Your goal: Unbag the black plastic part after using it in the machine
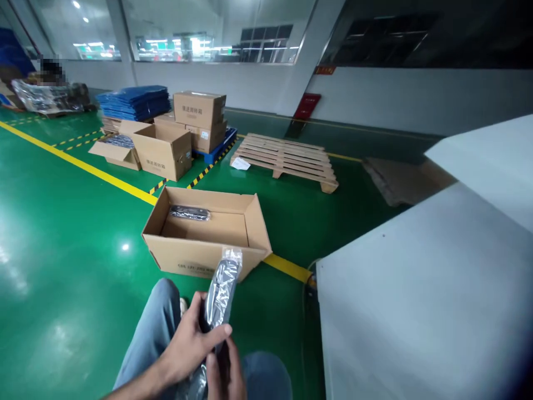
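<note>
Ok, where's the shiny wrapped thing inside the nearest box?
In the head view, the wrapped thing is left of centre, inside the nearest open box, near its far left corner, beyond the left hand.

Glossy green floor (83, 261) has an open brown cardboard box (175, 251) mid-frame, slatted light-wood pallet (283, 151) upper centre.

Crinkled, clear plastic with a bright gloss wraps the near pack (220, 291), and similar shiny film covers the far pack (189, 213) inside the matt brown cardboard box (175, 255). The green floor (75, 239) is smooth and glossy. The pallet (287, 158) is bare, dull wood. The trousers (145, 339) are matt blue denim. The pale panel (400, 289) looks smooth, with a soft sheen.
</note>
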Demonstrator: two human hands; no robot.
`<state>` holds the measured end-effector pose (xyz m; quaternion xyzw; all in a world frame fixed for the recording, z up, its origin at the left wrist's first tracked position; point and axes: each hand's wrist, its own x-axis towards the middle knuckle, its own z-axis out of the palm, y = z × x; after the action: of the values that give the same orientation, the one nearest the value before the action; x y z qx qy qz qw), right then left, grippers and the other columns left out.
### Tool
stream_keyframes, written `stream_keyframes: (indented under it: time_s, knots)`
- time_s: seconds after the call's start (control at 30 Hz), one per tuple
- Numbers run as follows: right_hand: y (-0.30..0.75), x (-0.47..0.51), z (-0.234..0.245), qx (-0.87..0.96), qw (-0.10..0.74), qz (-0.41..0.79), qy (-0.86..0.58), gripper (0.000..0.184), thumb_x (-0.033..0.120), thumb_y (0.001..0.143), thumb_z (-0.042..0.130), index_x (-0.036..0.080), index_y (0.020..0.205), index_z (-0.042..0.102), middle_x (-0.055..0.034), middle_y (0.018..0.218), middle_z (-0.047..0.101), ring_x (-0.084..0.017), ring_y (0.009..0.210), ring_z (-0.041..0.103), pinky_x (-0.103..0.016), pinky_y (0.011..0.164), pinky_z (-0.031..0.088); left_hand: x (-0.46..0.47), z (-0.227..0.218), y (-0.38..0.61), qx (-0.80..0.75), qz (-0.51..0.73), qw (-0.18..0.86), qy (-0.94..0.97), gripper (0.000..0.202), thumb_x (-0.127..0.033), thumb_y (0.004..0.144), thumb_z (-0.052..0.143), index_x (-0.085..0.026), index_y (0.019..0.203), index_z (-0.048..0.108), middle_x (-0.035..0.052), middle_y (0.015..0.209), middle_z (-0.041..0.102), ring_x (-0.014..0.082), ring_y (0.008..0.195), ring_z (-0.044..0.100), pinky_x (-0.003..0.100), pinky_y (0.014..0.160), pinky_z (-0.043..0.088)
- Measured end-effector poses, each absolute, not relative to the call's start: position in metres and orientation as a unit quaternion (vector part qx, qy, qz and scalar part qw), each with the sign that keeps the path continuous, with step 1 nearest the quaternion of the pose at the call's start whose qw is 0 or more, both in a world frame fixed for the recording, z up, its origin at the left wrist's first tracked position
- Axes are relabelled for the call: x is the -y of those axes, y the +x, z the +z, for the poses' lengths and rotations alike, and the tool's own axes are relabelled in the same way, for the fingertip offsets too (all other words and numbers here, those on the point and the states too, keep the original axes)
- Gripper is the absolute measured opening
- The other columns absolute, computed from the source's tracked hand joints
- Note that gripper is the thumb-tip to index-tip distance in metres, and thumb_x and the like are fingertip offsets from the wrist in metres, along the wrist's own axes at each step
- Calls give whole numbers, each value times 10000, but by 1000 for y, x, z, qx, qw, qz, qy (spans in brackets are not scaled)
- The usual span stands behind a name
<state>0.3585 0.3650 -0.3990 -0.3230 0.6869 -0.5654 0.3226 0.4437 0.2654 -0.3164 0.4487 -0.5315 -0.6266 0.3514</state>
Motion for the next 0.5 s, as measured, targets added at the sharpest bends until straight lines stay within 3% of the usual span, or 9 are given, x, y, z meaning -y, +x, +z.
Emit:
stream_keyframes:
  time_s: [0.1,0.23,0.43,0.5]
  knots:
    - [352,-393,-384,-668,387,-532,-348,592,595,992,620,175,1402,702,-152,1455,680,-307,1353,661,-361,1083,603,-291,-312,449,418,-685,377,462,633,-729,783,812,-174,1049,666,33,956,636,193,902,565,287,855,495]
    - [349,-421,-358,-629,417,-522,-396,506,491,1031,597,247,1470,658,-114,1495,652,-277,1405,618,-373,1143,561,-311,-296,454,302,-742,318,507,781,-885,633,808,-135,838,728,42,756,651,185,723,576,288,702,509]
    - [361,-439,-332,-646,352,-560,-382,388,385,1073,536,244,1388,712,-129,1381,732,-255,1304,697,-363,1071,613,-332,-283,459,295,-751,310,503,776,-861,707,782,-116,926,784,98,835,743,249,798,696,310,711,549]
    - [360,-440,-326,-654,322,-567,-382,364,358,1063,559,235,1374,703,-130,1290,768,-231,1177,756,-326,970,653,-335,-285,463,335,-730,321,502,741,-825,781,755,-127,1025,786,105,925,769,259,853,718,310,726,552]
